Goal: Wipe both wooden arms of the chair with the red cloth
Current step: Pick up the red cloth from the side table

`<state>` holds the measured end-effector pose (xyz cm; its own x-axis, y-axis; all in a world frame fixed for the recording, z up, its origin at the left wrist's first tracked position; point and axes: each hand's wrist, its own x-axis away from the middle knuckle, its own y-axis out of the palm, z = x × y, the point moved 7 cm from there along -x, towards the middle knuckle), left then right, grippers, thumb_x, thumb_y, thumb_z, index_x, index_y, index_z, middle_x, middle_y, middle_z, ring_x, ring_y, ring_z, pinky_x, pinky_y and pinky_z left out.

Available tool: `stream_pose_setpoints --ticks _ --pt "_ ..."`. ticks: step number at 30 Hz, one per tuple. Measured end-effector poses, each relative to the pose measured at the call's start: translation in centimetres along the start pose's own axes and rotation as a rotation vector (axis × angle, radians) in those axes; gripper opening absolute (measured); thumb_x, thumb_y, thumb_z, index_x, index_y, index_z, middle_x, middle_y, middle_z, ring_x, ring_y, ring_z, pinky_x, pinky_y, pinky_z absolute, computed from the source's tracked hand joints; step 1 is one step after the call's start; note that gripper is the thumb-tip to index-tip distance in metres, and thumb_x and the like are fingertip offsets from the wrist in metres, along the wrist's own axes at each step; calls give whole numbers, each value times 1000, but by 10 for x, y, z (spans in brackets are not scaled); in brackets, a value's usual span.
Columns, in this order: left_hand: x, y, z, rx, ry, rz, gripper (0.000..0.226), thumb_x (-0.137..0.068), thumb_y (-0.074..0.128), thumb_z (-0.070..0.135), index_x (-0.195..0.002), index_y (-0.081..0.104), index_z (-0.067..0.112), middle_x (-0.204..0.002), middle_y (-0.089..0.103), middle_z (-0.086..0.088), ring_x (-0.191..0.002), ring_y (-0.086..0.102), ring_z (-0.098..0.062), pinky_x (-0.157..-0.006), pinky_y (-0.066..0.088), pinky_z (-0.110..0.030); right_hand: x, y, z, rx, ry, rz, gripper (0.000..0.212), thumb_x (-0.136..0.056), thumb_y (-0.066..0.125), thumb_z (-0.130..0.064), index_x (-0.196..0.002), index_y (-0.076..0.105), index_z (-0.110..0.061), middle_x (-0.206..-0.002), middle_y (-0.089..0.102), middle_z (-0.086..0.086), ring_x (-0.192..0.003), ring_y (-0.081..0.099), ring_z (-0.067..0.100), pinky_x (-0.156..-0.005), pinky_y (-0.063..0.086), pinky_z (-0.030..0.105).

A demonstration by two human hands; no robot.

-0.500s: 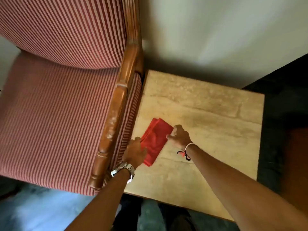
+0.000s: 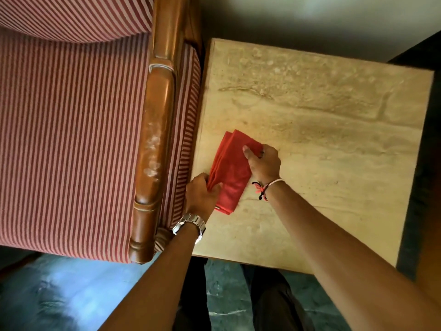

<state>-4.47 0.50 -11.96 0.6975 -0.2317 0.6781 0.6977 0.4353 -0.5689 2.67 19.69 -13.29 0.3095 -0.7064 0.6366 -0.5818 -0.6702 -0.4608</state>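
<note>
A folded red cloth (image 2: 230, 174) lies on a beige stone-topped side table (image 2: 322, 130), close to its left edge. My left hand (image 2: 201, 195), with a metal watch on the wrist, pinches the cloth's near left edge. My right hand (image 2: 263, 162), with a thread bracelet, rests on the cloth's right side with the thumb pressed on top. Just left of the table runs the chair's right wooden arm (image 2: 155, 139), glossy brown with pale worn patches. The chair's other arm is out of view.
The chair (image 2: 71, 139) has red-and-white striped upholstery and fills the left half of the view. A pale wall stands behind the table. A dark surface borders the table's right edge. My legs stand on a blue-green floor (image 2: 59, 295) below.
The view has come closer to the table. My right hand has slid further onto the cloth, and my left hand's fingers have closed on its near edge.
</note>
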Motion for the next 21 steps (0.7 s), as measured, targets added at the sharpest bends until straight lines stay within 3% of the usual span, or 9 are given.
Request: stream_pose_setpoints --ticks 3,5,7,10,13,17,19,21 --pt "4 -5 -4 102 -32 -64 31 -87 75 20 -112 68 4 -100 72 -7 -98 71 -32 -85 57 -35 8 5 -10 -129 10 -60 23 -94 71 -22 -104 65 -2 -95 66 10 -90 64 23 -77 51 34" --pt "14 -8 2 206 -51 -141 27 -90 72 20 -113 65 7 -101 69 -3 -101 69 -29 -87 58 -37 16 5 -22 -256 7 -109 13 -96 69 -16 -101 59 -10 -101 66 12 -95 65 25 -89 55 42" --pt "30 -17 14 294 -28 -230 23 -93 69 23 -113 61 15 -106 69 -2 -98 70 -18 -83 60 -32 26 -1 -39 -374 -19 -116 11 -97 67 -10 -96 57 -15 -95 69 8 -87 69 20 -83 59 35" --pt "61 -40 41 415 67 -315 16 -93 69 24 -102 57 30 -101 69 9 -78 70 6 -66 58 -13 45 -23 -65 -498 -79 -116 17 -95 67 -3 -94 59 -17 -76 76 -9 -69 73 0 -65 58 17" --pt "92 -79 57 481 149 -308 21 -89 73 23 -100 58 35 -100 72 12 -88 73 1 -76 63 -22 77 -42 -100 -576 -137 -179 15 -93 69 -4 -96 64 -19 -86 78 -6 -82 75 6 -79 62 25" --pt "123 -139 57 554 206 -220 32 -83 77 27 -105 60 43 -99 74 21 -94 72 4 -77 61 -18 124 -38 -158 -548 -269 -307 12 -92 72 -10 -100 68 -18 -104 76 3 -104 72 19 -95 60 39" --pt "130 -167 53 605 220 -210 39 -76 77 33 -111 60 42 -102 75 21 -95 72 4 -73 60 -16 139 -24 -184 -471 -332 -330 11 -92 73 -14 -103 70 -15 -108 74 8 -109 72 26 -95 61 43" --pt "125 -189 44 624 219 -195 43 -70 76 40 -111 64 38 -104 74 22 -95 72 2 -69 61 -16 142 -8 -201 -415 -365 -328 14 -92 74 -17 -105 71 -14 -108 75 8 -106 74 26 -88 64 37"
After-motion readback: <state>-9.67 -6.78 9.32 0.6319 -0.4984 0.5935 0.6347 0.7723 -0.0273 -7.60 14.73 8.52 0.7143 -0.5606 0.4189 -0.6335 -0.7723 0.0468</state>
